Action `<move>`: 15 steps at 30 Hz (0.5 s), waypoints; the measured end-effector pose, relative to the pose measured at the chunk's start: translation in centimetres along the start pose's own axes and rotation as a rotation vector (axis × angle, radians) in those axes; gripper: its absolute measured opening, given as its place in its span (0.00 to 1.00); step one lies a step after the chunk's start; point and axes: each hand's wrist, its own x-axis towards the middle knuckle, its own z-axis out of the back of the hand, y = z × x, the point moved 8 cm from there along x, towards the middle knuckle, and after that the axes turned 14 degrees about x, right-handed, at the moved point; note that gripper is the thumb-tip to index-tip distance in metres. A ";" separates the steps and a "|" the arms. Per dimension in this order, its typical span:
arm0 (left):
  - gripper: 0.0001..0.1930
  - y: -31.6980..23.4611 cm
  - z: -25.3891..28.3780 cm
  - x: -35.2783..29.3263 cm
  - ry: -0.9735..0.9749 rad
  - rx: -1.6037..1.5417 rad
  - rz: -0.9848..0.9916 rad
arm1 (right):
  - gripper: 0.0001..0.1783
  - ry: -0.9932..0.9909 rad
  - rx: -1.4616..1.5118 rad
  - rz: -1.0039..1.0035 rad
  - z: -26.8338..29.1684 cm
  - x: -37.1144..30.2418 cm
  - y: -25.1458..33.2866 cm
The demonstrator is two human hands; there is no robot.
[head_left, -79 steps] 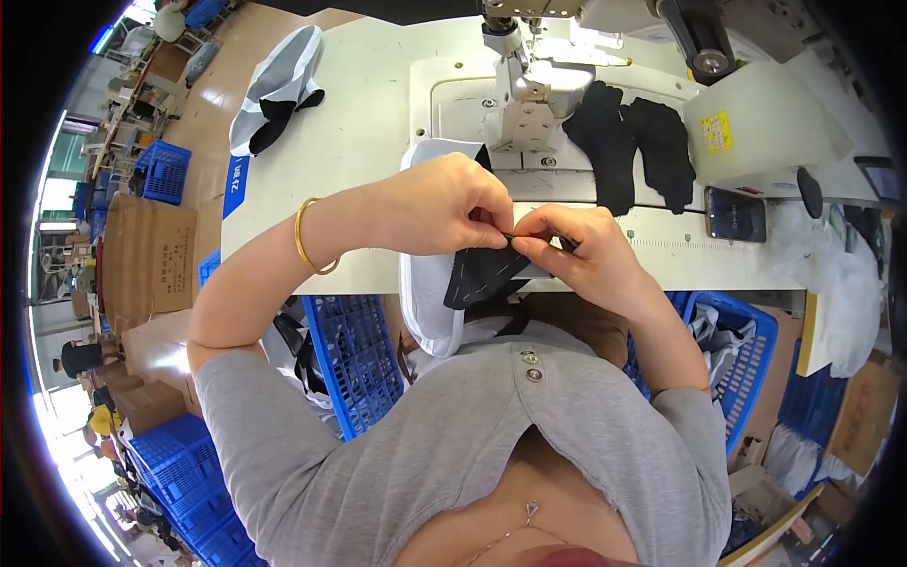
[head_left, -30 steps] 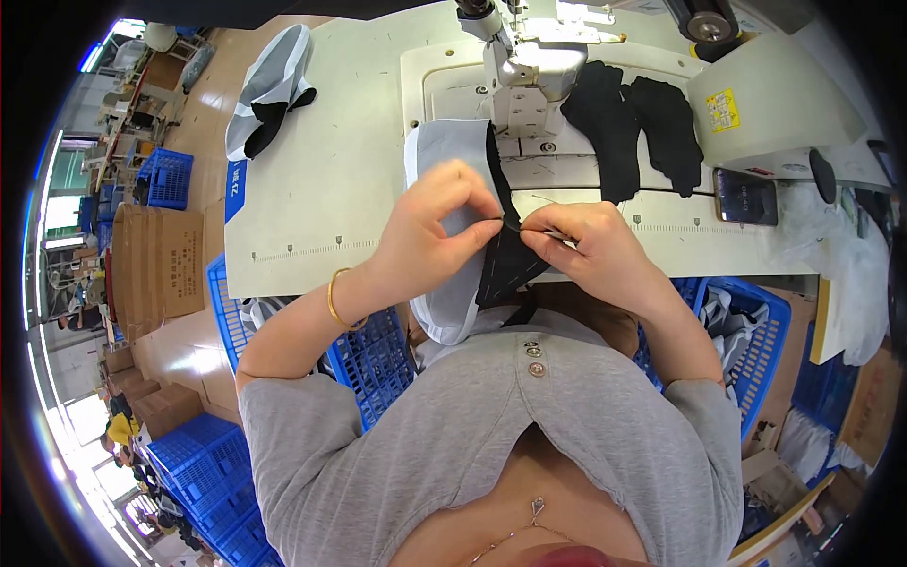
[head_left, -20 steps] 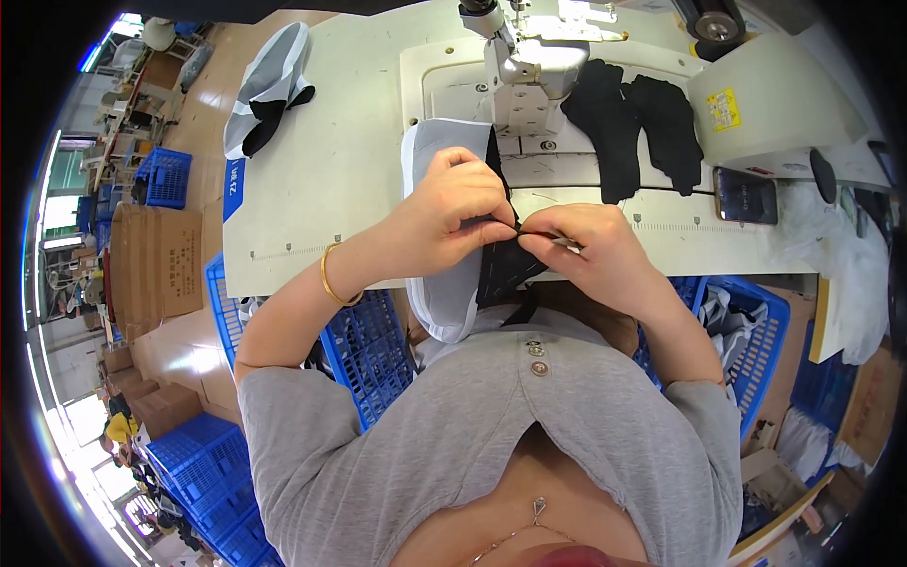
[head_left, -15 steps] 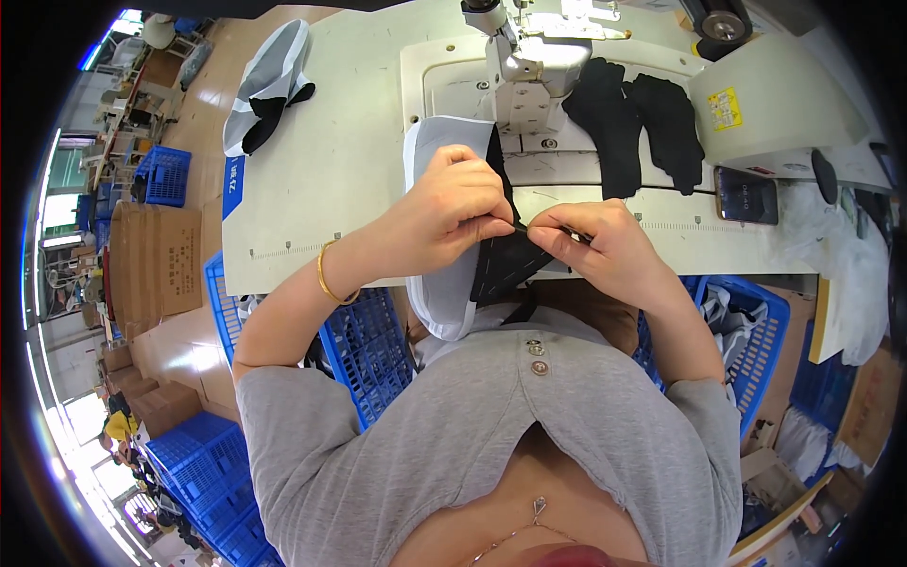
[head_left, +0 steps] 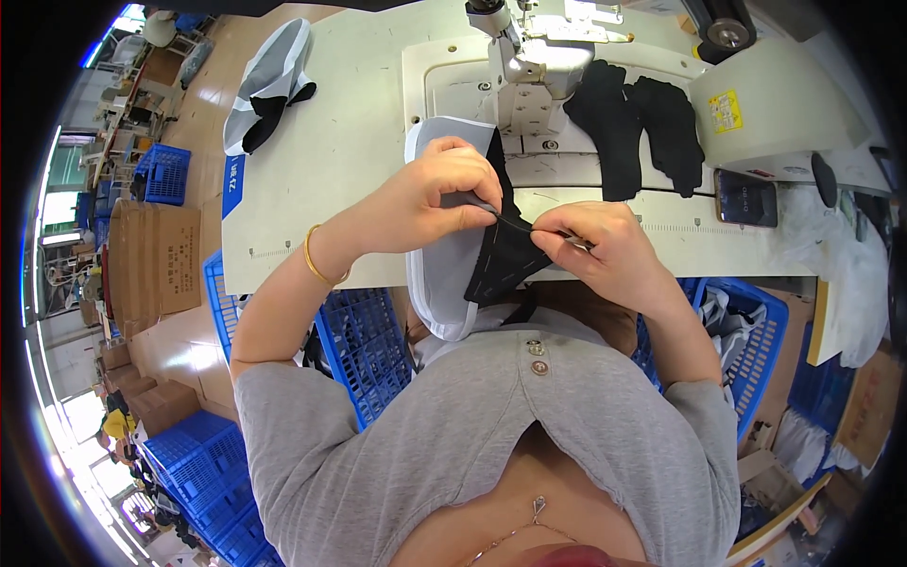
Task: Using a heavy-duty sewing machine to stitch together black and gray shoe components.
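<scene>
Both hands have closed in: left hand (head_left: 444, 194) pinches the grey-and-black fabric piece (head_left: 477, 250), right hand (head_left: 600, 250) grips a small tool at its seam, above the counter (head_left: 321, 161) edge; trimming looks underway.

Person: grey short-sleeved top (head_left: 529, 444) with two round buttons (head_left: 536, 356); thin gold bangle (head_left: 316, 262) on left wrist; pendant necklace (head_left: 537, 511).

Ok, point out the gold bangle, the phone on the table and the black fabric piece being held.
gold bangle (head_left: 319, 257), head view, on the band at the left wrist.
phone (head_left: 745, 198), head view, middle of its dark screen.
black fabric piece (head_left: 501, 257), head view, on the flat part below the fingers.
</scene>
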 end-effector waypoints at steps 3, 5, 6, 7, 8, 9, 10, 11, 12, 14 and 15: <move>0.04 0.3 0.5 0.2 -0.006 -0.061 0.014 | 0.06 0.002 0.015 -0.032 0.1 0.1 -0.2; 0.04 0.6 1.2 0.4 -0.005 -0.040 0.047 | 0.06 -0.025 0.017 -0.019 0.2 0.3 -0.1; 0.04 0.6 1.7 0.6 -0.010 -0.034 0.046 | 0.05 -0.053 0.020 -0.007 0.3 0.4 0.1; 0.04 0.6 2.4 0.8 -0.019 0.010 0.044 | 0.05 -0.051 0.016 0.002 0.1 0.6 0.2; 0.04 0.5 3.1 1.1 -0.027 0.054 0.041 | 0.05 -0.119 0.023 0.029 0.3 0.9 0.4; 0.04 0.5 3.9 1.6 -0.033 0.064 0.033 | 0.05 -0.190 0.025 0.057 0.7 1.2 0.7; 0.04 0.6 4.9 2.2 -0.037 0.073 0.045 | 0.05 -0.193 0.018 0.069 0.4 1.6 0.7; 0.04 0.8 5.8 2.8 -0.042 0.083 0.057 | 0.05 -0.272 0.041 0.092 0.8 2.0 0.8; 0.05 1.5 6.5 3.4 -0.013 0.055 0.103 | 0.05 -0.351 0.066 0.114 1.2 2.4 1.0; 0.06 1.5 8.0 4.7 -0.022 0.043 0.113 | 0.05 -0.392 0.050 0.117 1.4 3.3 1.3; 0.08 1.4 8.7 5.3 -0.074 0.042 0.110 | 0.05 -0.450 0.108 0.092 1.8 3.6 1.1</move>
